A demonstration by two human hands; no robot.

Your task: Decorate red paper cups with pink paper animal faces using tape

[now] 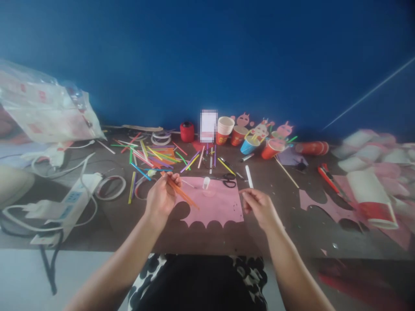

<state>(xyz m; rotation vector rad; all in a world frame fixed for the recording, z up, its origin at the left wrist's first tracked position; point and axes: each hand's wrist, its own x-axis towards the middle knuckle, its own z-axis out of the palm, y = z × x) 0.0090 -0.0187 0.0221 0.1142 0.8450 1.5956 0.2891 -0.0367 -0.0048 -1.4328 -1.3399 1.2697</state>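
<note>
My left hand (162, 194) is closed around a few thin orange strips (183, 194), which slant down to the right over a pink sheet (214, 203) with a scalloped near edge. My right hand (261, 209) is beside the sheet's right edge, thumb and fingers pinched together; whatever they may hold is too small to make out. Just beyond its fingertips shows a white pen-like stick (249, 176). On the sheet are a small white cylinder (206, 183) and the black-handled scissors (229, 180), which lie across its far edge.
Behind are colourful loose strips (152, 155), a stack of paper cups (225, 129) and decorated cups (272, 147). At left, a power strip (69, 205) trails cables. Pink scraps (330, 207), a red utility knife (329, 177) and a tipped cup (371, 198) lie right.
</note>
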